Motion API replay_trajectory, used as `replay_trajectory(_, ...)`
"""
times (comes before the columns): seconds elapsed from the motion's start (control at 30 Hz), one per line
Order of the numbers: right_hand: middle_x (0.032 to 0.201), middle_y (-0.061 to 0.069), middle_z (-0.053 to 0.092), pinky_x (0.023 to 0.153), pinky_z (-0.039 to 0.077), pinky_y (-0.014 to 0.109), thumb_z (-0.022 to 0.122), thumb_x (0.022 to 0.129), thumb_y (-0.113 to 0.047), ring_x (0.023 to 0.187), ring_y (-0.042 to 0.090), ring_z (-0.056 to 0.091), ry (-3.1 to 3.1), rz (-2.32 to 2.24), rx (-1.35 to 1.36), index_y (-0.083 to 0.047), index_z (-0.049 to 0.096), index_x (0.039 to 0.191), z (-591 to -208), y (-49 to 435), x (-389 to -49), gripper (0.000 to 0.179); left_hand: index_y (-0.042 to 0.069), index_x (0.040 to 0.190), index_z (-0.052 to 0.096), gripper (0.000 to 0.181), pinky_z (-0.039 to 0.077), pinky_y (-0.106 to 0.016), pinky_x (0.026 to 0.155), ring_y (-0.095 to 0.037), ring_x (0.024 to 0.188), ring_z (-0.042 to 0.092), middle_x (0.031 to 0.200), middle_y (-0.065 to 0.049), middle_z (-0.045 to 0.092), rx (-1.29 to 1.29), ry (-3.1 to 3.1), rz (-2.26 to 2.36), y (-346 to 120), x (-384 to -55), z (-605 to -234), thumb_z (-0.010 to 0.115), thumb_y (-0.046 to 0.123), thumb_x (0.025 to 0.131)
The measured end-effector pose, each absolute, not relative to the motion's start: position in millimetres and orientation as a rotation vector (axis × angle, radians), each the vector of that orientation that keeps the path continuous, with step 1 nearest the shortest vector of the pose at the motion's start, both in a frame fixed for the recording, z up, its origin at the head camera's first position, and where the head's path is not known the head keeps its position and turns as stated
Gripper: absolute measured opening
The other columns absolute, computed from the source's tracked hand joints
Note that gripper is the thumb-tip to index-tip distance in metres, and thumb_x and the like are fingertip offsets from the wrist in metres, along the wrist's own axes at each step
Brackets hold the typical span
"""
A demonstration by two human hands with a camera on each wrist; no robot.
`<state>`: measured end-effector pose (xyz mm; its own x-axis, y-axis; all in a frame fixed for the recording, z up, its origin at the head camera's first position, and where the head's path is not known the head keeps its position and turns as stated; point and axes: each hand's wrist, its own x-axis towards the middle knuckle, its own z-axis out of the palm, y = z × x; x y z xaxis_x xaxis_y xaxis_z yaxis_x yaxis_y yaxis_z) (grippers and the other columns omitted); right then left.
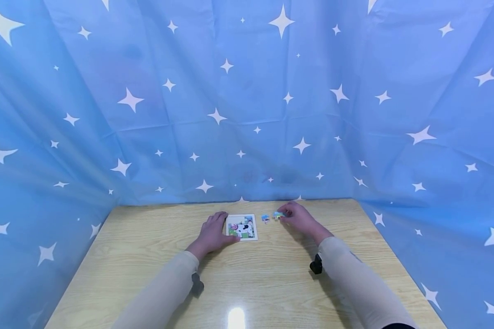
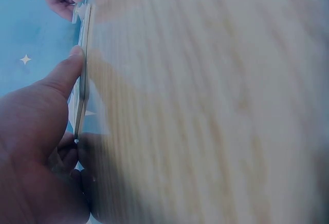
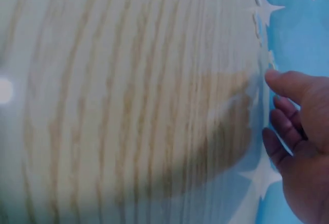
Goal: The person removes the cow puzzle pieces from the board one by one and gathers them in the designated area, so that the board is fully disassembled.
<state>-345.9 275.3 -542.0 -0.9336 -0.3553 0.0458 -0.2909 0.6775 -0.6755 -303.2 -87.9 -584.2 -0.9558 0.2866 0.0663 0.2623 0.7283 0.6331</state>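
A square cow puzzle (image 1: 247, 230) in a pale frame lies near the table's far edge, and bare tray shows at its upper left. Spread around the puzzle's left side, my left hand (image 1: 214, 233) holds the frame, thumb at the near edge, fingers at the far left corner. The left wrist view shows the thumb of the left hand (image 2: 31, 126) against the thin frame edge (image 2: 82, 85). To the right, my right hand (image 1: 299, 218) pinches a colourful puzzle piece (image 1: 277, 215). Between it and the frame lies a loose puzzle piece (image 1: 265, 218).
The wooden table (image 1: 271, 283) reaches toward me, with a bright reflection at its near side. A blue star-patterned curtain (image 1: 247, 114) hangs behind the table and along both sides. Dark devices sit on both wrists.
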Motion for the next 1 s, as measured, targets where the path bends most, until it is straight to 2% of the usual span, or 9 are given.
replay_trajectory(0.43,0.116,0.01,0.063,0.091,0.058,0.041,0.076,0.104,-0.004,0.103,0.022,0.062,2.775,-1.069,-0.531,-0.001,0.076,0.129,-545.6,272.9,-349.9,0.025,0.004,0.167,0.044,0.106,0.028,-0.064,0.129,-0.041,0.158,0.037,0.172,-0.015,0.042,0.463,2.909,1.043,-87.7,-305.0,-587.3,0.09,0.057,0.087)
replay_trajectory(0.7,0.117,0.014,0.064,0.092,0.056,0.042,0.074,0.104,-0.001,0.104,0.024,0.061,2.736,-1.087,-0.51,0.0,0.077,0.125,-545.8,270.2,-353.6,0.022,0.0,0.166,0.043,0.106,0.027,-0.066,0.128,-0.044,0.157,0.036,0.171,-0.018,0.042,0.474,2.898,1.04,-87.4,-300.9,-579.1,0.089,0.056,0.089)
replay_trajectory(1.0,0.118,0.014,0.066,0.095,0.056,0.044,0.073,0.104,0.0,0.107,0.026,0.061,2.698,-1.129,-0.514,0.002,0.075,0.126,-548.0,272.1,-353.8,0.022,0.003,0.168,0.043,0.107,0.027,-0.065,0.129,-0.042,0.159,0.035,0.172,-0.016,0.042,0.47,2.896,1.065,-88.2,-304.8,-586.7,0.091,0.056,0.087)
